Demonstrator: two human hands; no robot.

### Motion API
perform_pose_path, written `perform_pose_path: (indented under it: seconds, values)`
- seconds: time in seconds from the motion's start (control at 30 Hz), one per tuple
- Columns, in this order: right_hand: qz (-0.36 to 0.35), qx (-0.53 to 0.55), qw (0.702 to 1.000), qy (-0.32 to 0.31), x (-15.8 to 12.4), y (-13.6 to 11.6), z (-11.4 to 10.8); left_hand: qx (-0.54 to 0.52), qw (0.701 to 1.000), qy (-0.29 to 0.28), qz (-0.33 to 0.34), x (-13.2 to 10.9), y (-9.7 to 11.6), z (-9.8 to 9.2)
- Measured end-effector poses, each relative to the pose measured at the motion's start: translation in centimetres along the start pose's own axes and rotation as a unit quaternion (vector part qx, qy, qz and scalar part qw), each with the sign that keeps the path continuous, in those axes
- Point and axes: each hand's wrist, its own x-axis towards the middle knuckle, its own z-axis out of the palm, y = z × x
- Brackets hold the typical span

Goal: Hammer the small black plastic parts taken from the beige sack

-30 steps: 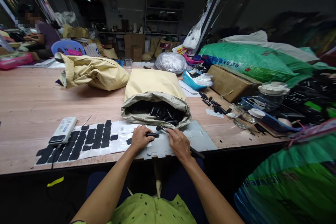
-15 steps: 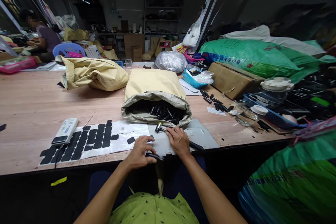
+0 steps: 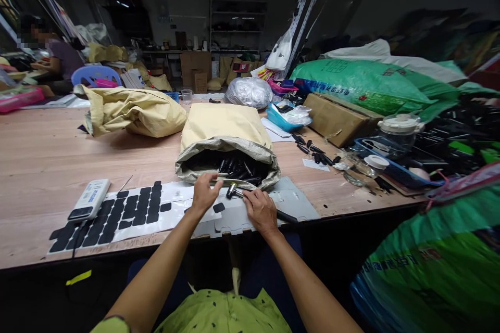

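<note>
My left hand (image 3: pixel 205 192) reaches to the rim of an open yellow sack (image 3: pixel 224 125) full of black parts (image 3: pixel 238 167). Its fingers are pinched together at the rim, and I cannot make out what they hold. My right hand (image 3: pixel 260 208) rests on a grey metal plate (image 3: pixel 291 200) and grips a small hammer. The hammer's metal head (image 3: pixel 231 190) lies between my hands, and its black handle (image 3: pixel 287 216) sticks out behind my palm. One loose black pad (image 3: pixel 219 207) lies on the plate by my left thumb.
A white sheet of black pads (image 3: pixel 128 213) and a white remote-like device (image 3: pixel 89 199) lie to the left. A second yellow sack (image 3: pixel 133 109) sits behind. At the right are a cardboard box (image 3: pixel 336 119), green bags (image 3: pixel 367 86) and a lidded jar (image 3: pixel 398 130). Another person (image 3: pixel 54 60) sits at the far left.
My left hand drew a black part down to the table's near edge, then moved forward to the sack's rim; the part no longer shows. My right hand stayed on the hammer.
</note>
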Motion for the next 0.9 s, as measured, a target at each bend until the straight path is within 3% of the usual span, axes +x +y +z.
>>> perform_pose_path:
  seconds: [0.1, 0.2, 0.37, 0.5, 0.6, 0.73, 0.8, 0.9]
  values:
    - [-0.001, 0.005, 1.000, -0.003, 0.0, 0.0, 0.0, 0.046, 0.997, 0.001, -0.064, 4.6, 0.3, 1.1]
    - [0.004, 0.007, 1.000, -0.005, 0.0, 0.0, -0.1, 0.093, 0.987, -0.038, -0.126, 7.2, 0.4, 2.4]
    - [0.006, 0.010, 1.000, -0.003, 0.0, 0.0, -0.1, 0.127, 0.967, -0.073, -0.206, 8.9, 0.3, 3.7]
    - [0.010, 0.010, 1.000, -0.008, 0.1, 0.1, -0.1, 0.105, 0.965, -0.075, -0.228, 9.6, 0.1, 3.3]
    - [0.013, 0.010, 1.000, -0.009, 0.1, 0.1, -0.1, 0.093, 0.973, -0.051, -0.205, 9.1, 0.4, 1.9]
    - [0.015, 0.010, 1.000, -0.008, 0.1, 0.0, -0.1, 0.012, 0.998, -0.004, -0.062, 5.9, 0.2, -0.5]
    - [0.016, 0.009, 1.000, -0.007, 0.1, -0.1, -0.2, -0.029, 0.999, -0.029, -0.003, 3.5, -0.4, -1.3]
    - [0.020, 0.007, 1.000, -0.006, 0.1, -0.1, -0.2, -0.018, 0.997, -0.076, 0.022, 0.1, -1.9, -1.6]
